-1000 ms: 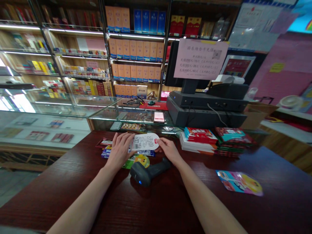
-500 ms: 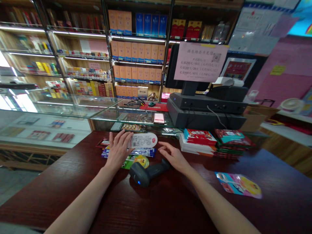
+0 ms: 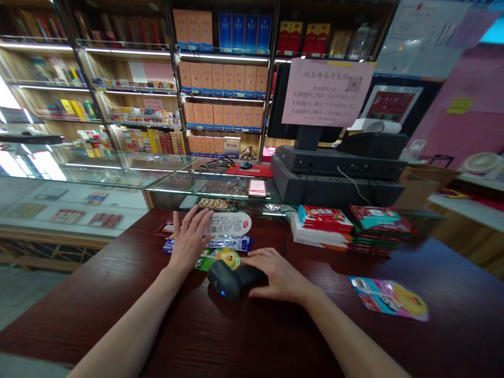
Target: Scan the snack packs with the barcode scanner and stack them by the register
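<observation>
Blk barcode scanner (image 3: 229,281), blue LED (image 3: 222,292)

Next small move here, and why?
Probably lift the handheld barcode scanner with the right hand, which rests on its grip, and aim it at the white printed tag. The left hand is pressing the tag's end, keeping its printed face up and within easy reach of the scanner.

Pink-and-blue foil packet (image 3: 389,298) lying flat on dark red wooden bench (image 3: 252,336), right side; red boxed-packet stack (image 3: 321,227) beyond, near black cash register (image 3: 334,184) under pink paper notice (image 3: 326,92).
</observation>
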The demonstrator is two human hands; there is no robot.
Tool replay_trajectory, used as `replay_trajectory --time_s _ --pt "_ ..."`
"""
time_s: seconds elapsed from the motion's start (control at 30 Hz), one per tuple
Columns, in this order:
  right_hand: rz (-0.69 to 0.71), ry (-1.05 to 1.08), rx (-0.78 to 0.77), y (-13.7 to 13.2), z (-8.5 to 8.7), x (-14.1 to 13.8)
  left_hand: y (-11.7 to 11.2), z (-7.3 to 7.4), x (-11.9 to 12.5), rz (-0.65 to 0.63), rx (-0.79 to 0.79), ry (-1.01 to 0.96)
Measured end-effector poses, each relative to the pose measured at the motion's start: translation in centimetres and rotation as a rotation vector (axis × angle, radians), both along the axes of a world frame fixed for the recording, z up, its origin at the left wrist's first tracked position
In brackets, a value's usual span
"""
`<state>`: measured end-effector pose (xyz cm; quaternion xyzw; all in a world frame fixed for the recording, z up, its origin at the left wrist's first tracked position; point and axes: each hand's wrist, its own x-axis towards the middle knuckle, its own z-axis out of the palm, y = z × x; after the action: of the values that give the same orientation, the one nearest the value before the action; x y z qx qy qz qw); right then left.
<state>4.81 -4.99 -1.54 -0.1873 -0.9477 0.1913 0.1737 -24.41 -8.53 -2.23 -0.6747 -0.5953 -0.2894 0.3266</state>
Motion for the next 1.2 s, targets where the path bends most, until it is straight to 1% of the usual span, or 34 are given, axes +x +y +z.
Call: replay_trajectory --time_s 0.23,0.47,0.6,0.83,1.2 --pt "0.066 0.019 0.055 0.0 -0.9 -0.6 -0.1 0.0 0.0 0.031 0.007 0.000" --pt "0.039 0.008 0.095 -0.2 -1.3 -0.8 -0.1 0.0 -0.2 0.037 0.014 -0.017" --pt "0.020 0.022 0.094 0.0 -1.0 -0.6 -0.2 0.0 -0.3 0.047 0.009 -0.021" --pt "-0.075 0.089 0.110 0.1 -0.1 -0.1 0.0 -0.1 -0.3 0.041 0.026 -0.016" --pt "-0.112 0.085 0.107 0.2 0.1 0.0 0.0 -0.1 -0.3 0.049 0.023 -0.048"
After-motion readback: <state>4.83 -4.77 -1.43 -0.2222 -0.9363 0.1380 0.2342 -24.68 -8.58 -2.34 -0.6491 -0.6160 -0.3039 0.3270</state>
